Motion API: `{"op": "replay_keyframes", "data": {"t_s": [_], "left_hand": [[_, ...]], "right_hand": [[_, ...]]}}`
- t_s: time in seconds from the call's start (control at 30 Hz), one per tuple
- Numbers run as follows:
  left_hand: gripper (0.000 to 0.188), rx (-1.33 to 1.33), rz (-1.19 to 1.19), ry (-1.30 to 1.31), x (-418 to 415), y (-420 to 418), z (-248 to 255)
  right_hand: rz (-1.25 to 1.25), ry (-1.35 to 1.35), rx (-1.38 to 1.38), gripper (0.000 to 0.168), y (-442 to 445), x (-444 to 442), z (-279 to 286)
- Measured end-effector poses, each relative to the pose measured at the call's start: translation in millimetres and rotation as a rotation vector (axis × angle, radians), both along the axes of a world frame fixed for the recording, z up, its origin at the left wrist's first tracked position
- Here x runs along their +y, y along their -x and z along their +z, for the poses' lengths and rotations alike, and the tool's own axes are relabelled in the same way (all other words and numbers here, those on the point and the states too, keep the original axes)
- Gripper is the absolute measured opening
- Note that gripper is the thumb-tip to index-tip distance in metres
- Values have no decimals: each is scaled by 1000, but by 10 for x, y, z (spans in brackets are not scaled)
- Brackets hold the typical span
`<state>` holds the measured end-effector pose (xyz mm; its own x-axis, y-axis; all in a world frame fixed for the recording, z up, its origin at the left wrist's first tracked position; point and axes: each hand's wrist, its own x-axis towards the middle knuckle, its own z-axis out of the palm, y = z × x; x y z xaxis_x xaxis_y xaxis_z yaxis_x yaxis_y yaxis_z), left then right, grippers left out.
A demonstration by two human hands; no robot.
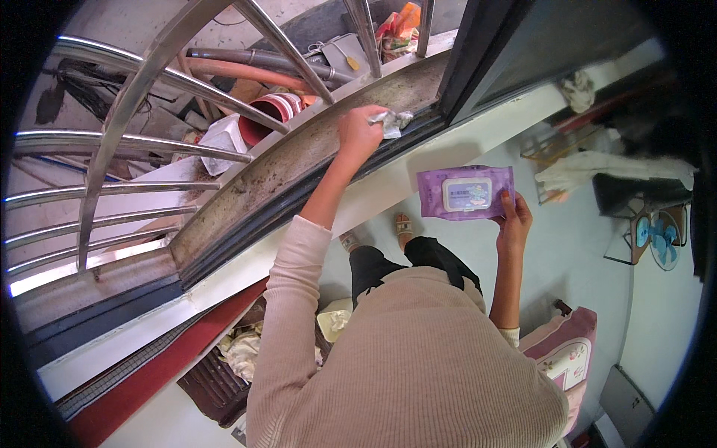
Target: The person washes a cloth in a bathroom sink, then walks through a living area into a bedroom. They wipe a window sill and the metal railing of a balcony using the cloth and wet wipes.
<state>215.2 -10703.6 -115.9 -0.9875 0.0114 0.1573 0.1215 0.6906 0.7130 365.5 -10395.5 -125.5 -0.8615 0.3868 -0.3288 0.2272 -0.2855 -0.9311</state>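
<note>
My left hand (360,133) grips a crumpled whitish wipe (394,122) above the dark metal window track (269,229), close to the window frame (468,73). Whether the wipe touches the track is hard to tell. Dirt and dark specks cover the outer sill (263,175) beyond that track. On the right, my right hand (514,221) holds a purple pack of wet wipes (440,210) by its right end, thumb on top. The pack's white plastic lid (468,195) is closed and bears writing.
Curved metal window bars (207,101) stand beyond the sill. Outside lie pipes (252,70), a red bucket (257,120) and other clutter. A white inner ledge (381,193) runs along the track. Below are a pale bin (334,319), a dark wooden seat (218,386) and a pink floral cover (566,358).
</note>
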Motion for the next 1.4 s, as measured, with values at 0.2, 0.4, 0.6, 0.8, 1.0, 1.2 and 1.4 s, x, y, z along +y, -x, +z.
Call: {"op": "replay_keyframes", "data": {"t_s": [0.2, 0.4, 0.6, 0.8, 1.0, 1.2, 1.4], "left_hand": [[23, 16, -172, 67, 101, -155, 52], [16, 23, -273, 0, 38, -76, 58], [16, 140, -138, -309, 551, 73, 128], [19, 61, -315, -113, 681, 114, -51], [26, 94, -449, 25, 547, 141, -57], [20, 1, -253, -287, 662, 180, -47], [19, 151, -218, 63, 671, 204, -132]], "right_hand": [[-11, -3, 4, 23, 26, 19, -16], [2, -32, -43, 24, 40, -36, 82], [-17, -32, -34, 25, 24, 13, 41], [-60, -48, -44, 24, 8, 43, 27], [-48, -34, -44, 23, -2, 26, 11], [-41, -25, -50, 24, 10, -10, -30], [-43, -39, -47, 24, 16, -61, 22]]}}
